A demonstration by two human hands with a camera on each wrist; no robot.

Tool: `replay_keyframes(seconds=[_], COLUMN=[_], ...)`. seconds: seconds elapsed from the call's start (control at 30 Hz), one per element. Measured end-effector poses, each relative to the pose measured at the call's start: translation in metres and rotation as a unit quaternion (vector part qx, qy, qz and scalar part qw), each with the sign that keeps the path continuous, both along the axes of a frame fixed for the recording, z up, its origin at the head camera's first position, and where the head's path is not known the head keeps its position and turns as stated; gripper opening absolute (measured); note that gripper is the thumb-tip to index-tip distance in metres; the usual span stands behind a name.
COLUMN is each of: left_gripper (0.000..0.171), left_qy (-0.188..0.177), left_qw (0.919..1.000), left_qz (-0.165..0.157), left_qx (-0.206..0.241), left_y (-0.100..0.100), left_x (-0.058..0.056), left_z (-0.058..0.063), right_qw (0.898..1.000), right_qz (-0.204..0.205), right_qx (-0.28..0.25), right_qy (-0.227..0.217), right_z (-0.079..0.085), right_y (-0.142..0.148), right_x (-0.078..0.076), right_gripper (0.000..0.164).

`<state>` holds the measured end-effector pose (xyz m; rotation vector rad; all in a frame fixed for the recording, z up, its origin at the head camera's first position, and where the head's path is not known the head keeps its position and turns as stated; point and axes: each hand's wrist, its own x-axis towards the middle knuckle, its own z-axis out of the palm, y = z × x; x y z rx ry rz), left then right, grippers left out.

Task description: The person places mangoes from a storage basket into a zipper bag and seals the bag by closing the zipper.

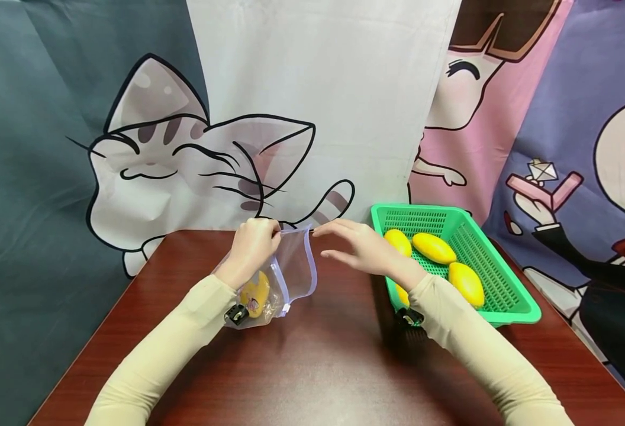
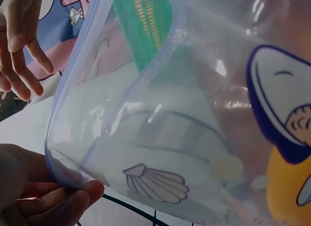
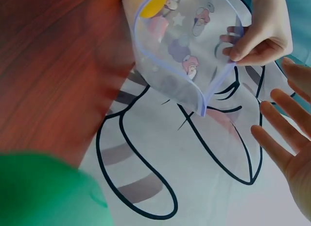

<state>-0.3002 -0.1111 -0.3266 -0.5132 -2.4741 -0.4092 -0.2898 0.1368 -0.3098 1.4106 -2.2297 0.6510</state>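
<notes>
A clear zip bag (image 1: 297, 266) with purple edging and printed cartoons hangs over the table with its mouth open. My left hand (image 1: 254, 248) pinches the bag's top edge between thumb and fingers, as the left wrist view shows up close. Inside the bag lies one yellow mango (image 1: 257, 291), partly behind my left wrist. Just right of the bag's mouth, my right hand (image 1: 360, 247) is held in the air with fingers apart and nothing in it. A small white slider (image 1: 286, 307) sits at the near end of the zip.
To the right stands a green plastic basket (image 1: 496, 254) holding several yellow mangoes (image 1: 434, 248); my right forearm crosses in front of its near left corner. Under everything is a reddish-brown wooden table (image 1: 312, 367). A cartoon-printed cloth (image 1: 334, 89) hangs behind it.
</notes>
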Motion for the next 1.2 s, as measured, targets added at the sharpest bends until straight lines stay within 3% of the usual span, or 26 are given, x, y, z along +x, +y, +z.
replay_keyframes(seconds=[0.33, 0.6, 0.9, 1.2], left_gripper=[0.013, 0.011, 0.012, 0.011], left_qy=[0.016, 0.012, 0.012, 0.006], left_qw=[0.9998, 0.9999, 0.9998, 0.9998], left_qz=[0.005, 0.010, 0.015, 0.017], left_qx=[-0.011, 0.002, 0.002, 0.003], left_y=[0.003, 0.002, 0.003, 0.002], left_x=[0.000, 0.000, -0.001, -0.003], left_z=[-0.006, -0.005, -0.003, -0.005], right_qw=[0.999, 0.992, 0.976, 0.960], right_qz=[-0.034, -0.086, -0.132, -0.176], right_qx=[0.028, 0.085, 0.158, 0.188], right_qy=[0.014, -0.021, -0.072, -0.112], right_z=[0.005, 0.004, 0.004, 0.003], right_y=[0.014, 0.033, 0.048, 0.068], right_x=[-0.005, -0.006, -0.011, -0.020], right_gripper=[0.039, 0.040, 0.040, 0.041])
